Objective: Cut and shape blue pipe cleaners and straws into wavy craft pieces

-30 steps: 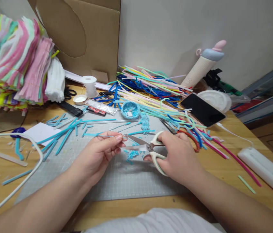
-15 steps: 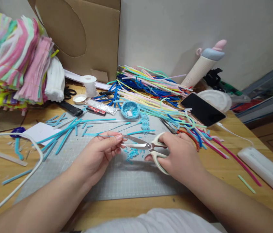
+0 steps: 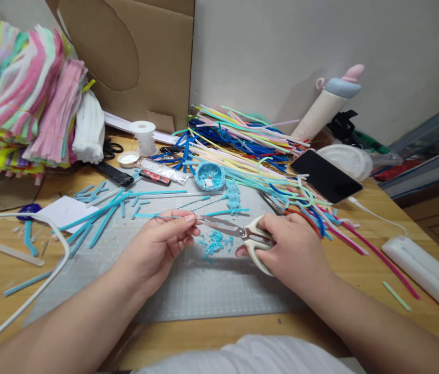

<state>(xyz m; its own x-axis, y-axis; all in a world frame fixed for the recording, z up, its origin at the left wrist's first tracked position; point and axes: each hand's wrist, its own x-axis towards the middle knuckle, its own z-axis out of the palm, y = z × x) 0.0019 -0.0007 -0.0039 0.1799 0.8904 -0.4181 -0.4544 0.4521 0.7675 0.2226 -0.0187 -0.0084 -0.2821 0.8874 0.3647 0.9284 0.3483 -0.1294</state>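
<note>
Mid-frame over cutting mat: left hand pinches thin pipe cleaner; right hand clamped through scissors loops, blades together. Pipe cleaner seems light, floppy, wire-cored: best pinched close beside blades.

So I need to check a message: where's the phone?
Head view, right of centre: the phone lies beyond the right hand, between the pipe cleaner pile and a white lidded tub.

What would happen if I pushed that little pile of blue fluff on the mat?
The blue fluff would probably scatter across the cutting mat, being tiny loose bits. It looks very light, so a breath might shift it.
</note>
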